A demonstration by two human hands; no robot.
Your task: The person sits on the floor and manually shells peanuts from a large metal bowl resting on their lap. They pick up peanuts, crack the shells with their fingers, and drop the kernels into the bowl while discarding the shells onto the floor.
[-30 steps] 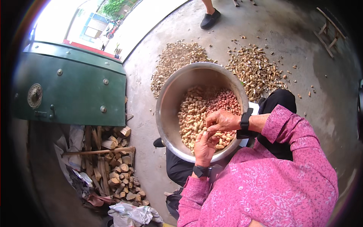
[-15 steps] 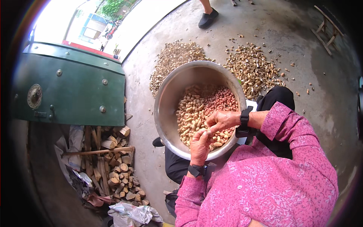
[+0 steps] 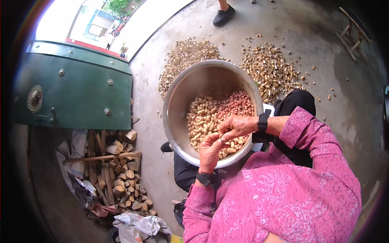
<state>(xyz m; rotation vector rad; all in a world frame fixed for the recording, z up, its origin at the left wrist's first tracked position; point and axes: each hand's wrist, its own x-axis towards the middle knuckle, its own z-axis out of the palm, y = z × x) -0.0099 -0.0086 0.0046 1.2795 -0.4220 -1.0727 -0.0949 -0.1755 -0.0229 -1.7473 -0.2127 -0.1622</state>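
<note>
A wide metal basin (image 3: 175,133) rests at my lap. Inside it, unshelled peanuts (image 3: 199,115) lie on the left and pinkish-red shelled kernels (image 3: 238,103) on the far right. My left hand (image 3: 210,150) is over the basin's near part, thumb and fingers pinched. From the right, my right hand (image 3: 238,125) meets it, its fingertips closed against the left ones. Between them is a peanut, mostly covered by the fingers. Both wrists wear black straps.
Two heaps of broken shells, a left heap (image 3: 184,56) and a right heap (image 3: 269,73), lie on the concrete floor beyond the basin. A green panel (image 3: 81,93) stands left above stacked firewood (image 3: 127,182). Another person's dark shoe (image 3: 223,16) and a wooden stool (image 3: 351,34) are farther off.
The view has shifted slightly, so the basin sits a little higher and farther left. Both hands stay pinched together over the peanuts, with the fingers slightly rearranged.
</note>
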